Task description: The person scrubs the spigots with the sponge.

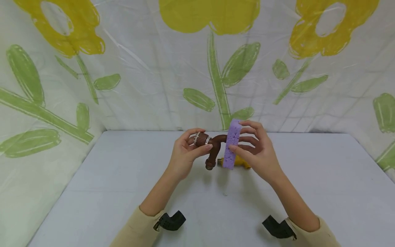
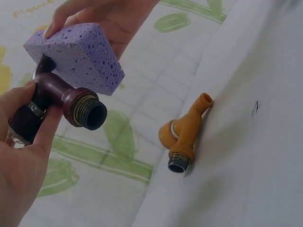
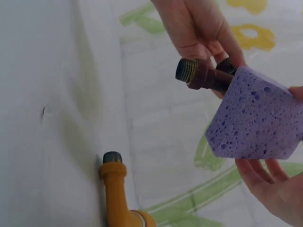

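Note:
My left hand (image 1: pixel 182 154) grips a brown faucet (image 1: pixel 215 147) by its ribbed knob, holding it above the table. The faucet's threaded inlet points down in the head view and toward the camera in the left wrist view. A purple sponge (image 1: pixel 232 145) with dark pores is pinched in my right hand (image 1: pixel 260 154), thumb on one face and fingers on the other. In the left wrist view the sponge (image 2: pixel 78 56) touches the end of the faucet's curved spout (image 2: pixel 45 64). Behind the sponge, a yellow faucet (image 2: pixel 184 135) lies on the table.
The white table (image 1: pixel 117 206) meets a hanging sheet (image 1: pixel 139 103) printed with yellow flowers and green leaves at its back edge. A small dark mark (image 2: pixel 256 109) shows on the table surface. Black curved wrist mounts (image 1: pixel 172 221) sit at both sleeves.

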`<action>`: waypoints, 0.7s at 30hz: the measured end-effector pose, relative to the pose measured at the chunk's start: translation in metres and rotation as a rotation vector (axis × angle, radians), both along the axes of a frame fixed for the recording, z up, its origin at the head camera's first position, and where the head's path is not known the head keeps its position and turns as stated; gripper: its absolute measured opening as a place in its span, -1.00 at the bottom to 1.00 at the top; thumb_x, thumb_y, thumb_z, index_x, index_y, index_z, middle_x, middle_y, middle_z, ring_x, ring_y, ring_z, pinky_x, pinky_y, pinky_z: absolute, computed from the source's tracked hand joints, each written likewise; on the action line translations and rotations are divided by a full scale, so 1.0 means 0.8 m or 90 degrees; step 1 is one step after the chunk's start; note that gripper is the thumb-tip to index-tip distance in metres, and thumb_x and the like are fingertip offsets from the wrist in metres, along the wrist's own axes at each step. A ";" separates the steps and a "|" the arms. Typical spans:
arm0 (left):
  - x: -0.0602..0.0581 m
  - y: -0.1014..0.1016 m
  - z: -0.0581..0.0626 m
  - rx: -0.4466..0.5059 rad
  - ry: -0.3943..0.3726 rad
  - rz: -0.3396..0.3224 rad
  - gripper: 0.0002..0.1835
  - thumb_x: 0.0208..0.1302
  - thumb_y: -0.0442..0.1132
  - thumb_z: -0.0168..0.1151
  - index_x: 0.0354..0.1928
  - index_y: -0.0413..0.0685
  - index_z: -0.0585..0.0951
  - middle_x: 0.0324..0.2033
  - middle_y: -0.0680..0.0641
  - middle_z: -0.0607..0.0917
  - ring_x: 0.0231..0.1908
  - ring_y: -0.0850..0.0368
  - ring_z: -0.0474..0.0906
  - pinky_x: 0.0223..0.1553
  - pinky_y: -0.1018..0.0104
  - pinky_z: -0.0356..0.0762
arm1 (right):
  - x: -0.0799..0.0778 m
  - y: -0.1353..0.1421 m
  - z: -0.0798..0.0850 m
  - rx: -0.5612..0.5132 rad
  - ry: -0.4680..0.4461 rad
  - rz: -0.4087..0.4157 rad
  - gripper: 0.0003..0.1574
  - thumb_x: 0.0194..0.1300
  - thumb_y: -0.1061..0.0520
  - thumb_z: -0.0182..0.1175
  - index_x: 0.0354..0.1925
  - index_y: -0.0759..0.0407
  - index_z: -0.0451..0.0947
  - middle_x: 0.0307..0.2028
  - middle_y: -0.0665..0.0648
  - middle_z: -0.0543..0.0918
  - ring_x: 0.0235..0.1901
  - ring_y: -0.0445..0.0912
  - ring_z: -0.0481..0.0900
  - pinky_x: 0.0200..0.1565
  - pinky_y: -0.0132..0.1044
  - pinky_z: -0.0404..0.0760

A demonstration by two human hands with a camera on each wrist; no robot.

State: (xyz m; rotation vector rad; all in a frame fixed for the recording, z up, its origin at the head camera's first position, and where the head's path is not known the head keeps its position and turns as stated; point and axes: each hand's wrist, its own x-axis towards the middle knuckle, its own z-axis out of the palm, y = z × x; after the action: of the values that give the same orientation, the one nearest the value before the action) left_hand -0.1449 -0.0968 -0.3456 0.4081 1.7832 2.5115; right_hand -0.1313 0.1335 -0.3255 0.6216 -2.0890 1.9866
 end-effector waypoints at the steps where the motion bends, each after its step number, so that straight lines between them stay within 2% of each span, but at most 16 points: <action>1: 0.000 0.000 0.000 0.001 0.001 0.001 -0.51 0.26 -0.63 0.33 0.21 -0.30 0.53 -0.22 0.01 0.72 -0.23 0.14 0.76 -0.08 0.28 0.79 | 0.001 0.000 0.000 0.002 0.000 0.004 -0.19 0.25 0.50 0.39 0.37 0.11 0.39 0.06 0.21 0.52 -0.04 -0.03 0.67 0.08 -0.35 0.73; 5: -0.001 0.000 0.001 0.008 0.001 -0.003 -0.51 0.24 -0.66 0.31 0.20 -0.30 0.53 -0.22 0.00 0.72 -0.25 0.16 0.76 -0.09 0.28 0.80 | 0.001 -0.002 0.001 -0.008 0.007 -0.005 -0.18 0.24 0.51 0.38 0.37 0.13 0.37 0.10 0.20 0.52 0.00 -0.02 0.65 0.09 -0.36 0.73; 8: 0.000 -0.001 0.002 0.009 0.003 -0.003 -0.50 0.23 -0.61 0.39 0.20 -0.30 0.53 -0.21 0.00 0.72 -0.24 0.14 0.75 -0.09 0.27 0.80 | 0.000 -0.002 0.001 -0.012 0.005 -0.014 -0.19 0.24 0.53 0.37 0.35 0.13 0.37 0.08 0.20 0.51 -0.04 -0.04 0.66 0.08 -0.36 0.73; 12: 0.002 -0.002 0.005 0.007 0.005 0.006 -0.49 0.24 -0.58 0.41 0.22 -0.30 0.53 -0.22 -0.01 0.71 -0.23 0.13 0.75 -0.09 0.27 0.80 | 0.000 -0.001 0.000 0.002 0.001 0.008 -0.18 0.24 0.52 0.39 0.36 0.13 0.36 0.05 0.20 0.51 -0.04 -0.04 0.66 0.09 -0.35 0.73; 16: 0.002 -0.002 0.006 0.005 0.003 0.005 -0.51 0.26 -0.63 0.35 0.21 -0.30 0.52 -0.23 0.00 0.72 -0.24 0.15 0.75 -0.10 0.27 0.80 | 0.001 -0.002 0.000 -0.012 0.009 0.022 -0.16 0.23 0.53 0.38 0.37 0.14 0.35 0.07 0.22 0.52 0.00 -0.02 0.66 0.11 -0.33 0.73; 21: 0.003 0.000 0.006 0.010 -0.003 0.000 -0.51 0.25 -0.70 0.25 0.21 -0.30 0.52 -0.23 0.01 0.72 -0.25 0.15 0.75 -0.11 0.27 0.80 | 0.000 0.000 -0.001 -0.009 0.000 0.018 -0.17 0.26 0.52 0.37 0.37 0.09 0.36 0.07 0.21 0.51 -0.06 -0.03 0.69 0.09 -0.33 0.74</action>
State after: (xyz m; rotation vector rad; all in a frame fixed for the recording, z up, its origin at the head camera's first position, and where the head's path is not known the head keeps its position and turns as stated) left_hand -0.1429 -0.0970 -0.3411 0.4033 1.7634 2.5254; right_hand -0.1312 0.1332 -0.3259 0.6517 -2.0764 2.0141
